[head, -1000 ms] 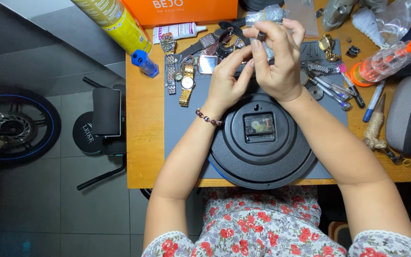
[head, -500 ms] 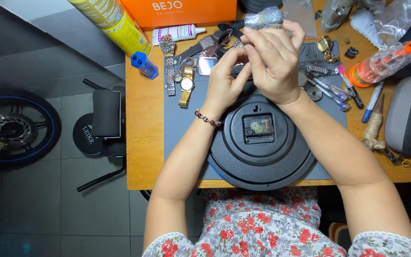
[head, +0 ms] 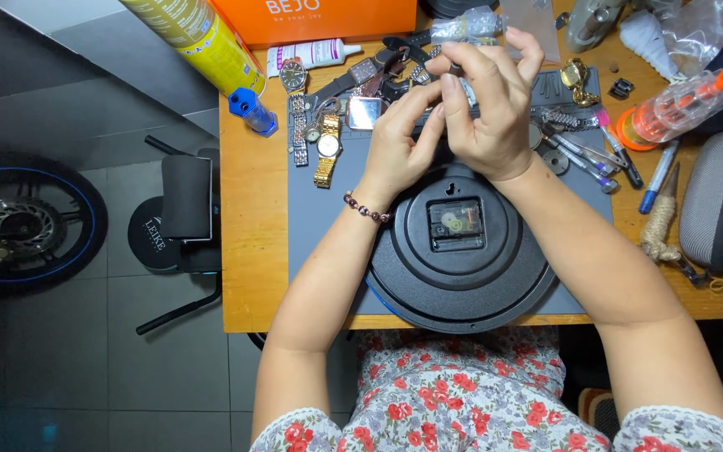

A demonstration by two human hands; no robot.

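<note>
A round black wall clock lies face down on a grey mat, its small movement box showing in the centre. Both hands hover just beyond the clock's far edge, over a heap of watches. My left hand, with a bead bracelet at the wrist, meets my right hand at the fingertips. The fingers pinch something small that the hands hide.
Several wristwatches, one gold, lie at the mat's far left. A yellow spray can, an orange box and a blue bottle stand at the back left. Pens, an orange-capped tube and a grey case crowd the right.
Both hands stay joined over the same spot beyond the clock; only the fingers shift slightly. The clock has not moved.
</note>
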